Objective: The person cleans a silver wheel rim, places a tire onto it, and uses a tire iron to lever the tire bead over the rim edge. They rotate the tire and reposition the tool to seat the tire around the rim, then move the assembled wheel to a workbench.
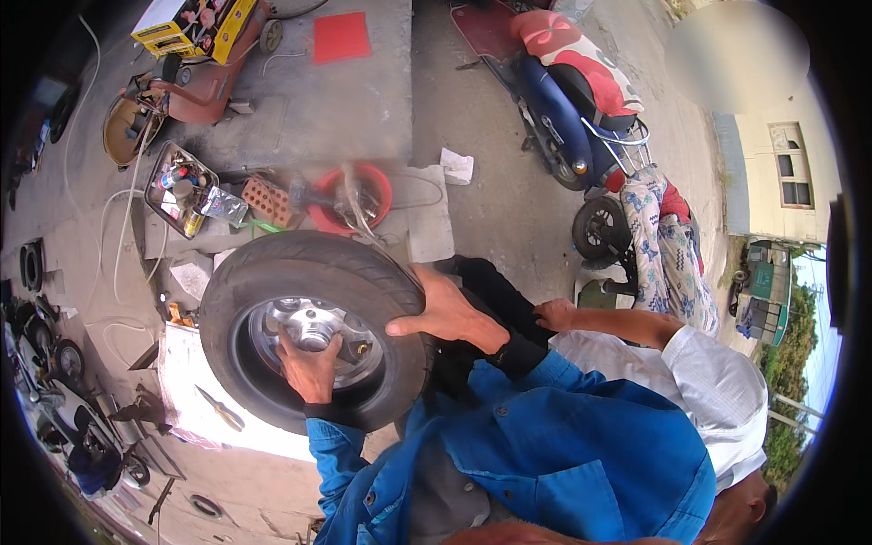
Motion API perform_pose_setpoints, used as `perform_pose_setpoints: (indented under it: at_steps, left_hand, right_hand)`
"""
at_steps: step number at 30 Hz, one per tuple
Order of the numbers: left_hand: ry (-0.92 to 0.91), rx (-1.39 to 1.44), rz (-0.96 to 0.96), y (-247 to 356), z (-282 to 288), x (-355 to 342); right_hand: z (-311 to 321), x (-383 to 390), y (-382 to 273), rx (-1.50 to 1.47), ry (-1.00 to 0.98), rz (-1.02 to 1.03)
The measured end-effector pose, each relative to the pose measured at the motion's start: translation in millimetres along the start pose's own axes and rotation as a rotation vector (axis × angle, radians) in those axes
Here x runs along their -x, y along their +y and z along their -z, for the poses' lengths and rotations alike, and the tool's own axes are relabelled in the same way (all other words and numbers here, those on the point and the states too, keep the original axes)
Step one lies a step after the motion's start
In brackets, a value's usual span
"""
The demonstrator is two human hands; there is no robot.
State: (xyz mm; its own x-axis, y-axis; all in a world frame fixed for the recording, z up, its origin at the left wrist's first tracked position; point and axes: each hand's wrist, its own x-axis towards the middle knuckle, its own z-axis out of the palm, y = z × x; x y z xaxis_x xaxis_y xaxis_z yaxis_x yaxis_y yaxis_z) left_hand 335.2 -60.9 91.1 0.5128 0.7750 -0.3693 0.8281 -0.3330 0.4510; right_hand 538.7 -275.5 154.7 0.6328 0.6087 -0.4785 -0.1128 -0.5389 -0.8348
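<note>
A wheel with a black tyre (238, 283) and a silver metal rim (350, 324) stands tilted in front of me, its hub side facing up toward me. My left hand (312, 371) reaches inside the rim, thumb and forefinger spread around the central hub. At the tyre's right edge my right hand (445, 315) grips the rubber, thumb along the sidewall and the other fingers over the tread. Pliers (219, 409) lie on a white sheet (186, 368) at the left of the wheel.
Beyond the wheel are a red basin (385, 184), a perforated brick (270, 202) and a tray of cans and tools (211, 160). An air compressor (202, 94) stands far left. A person in a white shirt (718, 391) is close on my right, near a blue scooter (556, 113).
</note>
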Motion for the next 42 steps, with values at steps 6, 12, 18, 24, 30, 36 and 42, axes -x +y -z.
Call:
perform_pose_setpoints:
  at_steps: [6,12,18,24,30,36,42]
  left_hand:
    - [-0.024,-0.028,0.078,40,-14,23]
    - [-0.043,0.041,0.092,81,-34,34]
    - [-0.03,0.031,-0.061,168,-48,21]
    - [0.127,0.068,-0.25,284,-155,7]
    - [0.121,0.173,-0.144,426,-227,22]
    - [0.11,0.209,-0.153,523,-266,6]
    - [-0.021,0.177,-0.062,568,-235,-68]
  right_hand:
    - [45,6,-9,-0.004,-0.083,-0.052]
    - [95,-5,-22,0.032,-0.064,-0.041]
    - [161,3,3,-0.334,-0.036,0.017]
    - [299,-11,81,-0.274,0.079,0.057]
    - [453,-46,73,-0.19,0.025,-0.014]
    - [563,-75,80,-0.068,0.056,0.059]
    - [585,-163,47,-0.187,-0.019,0.083]
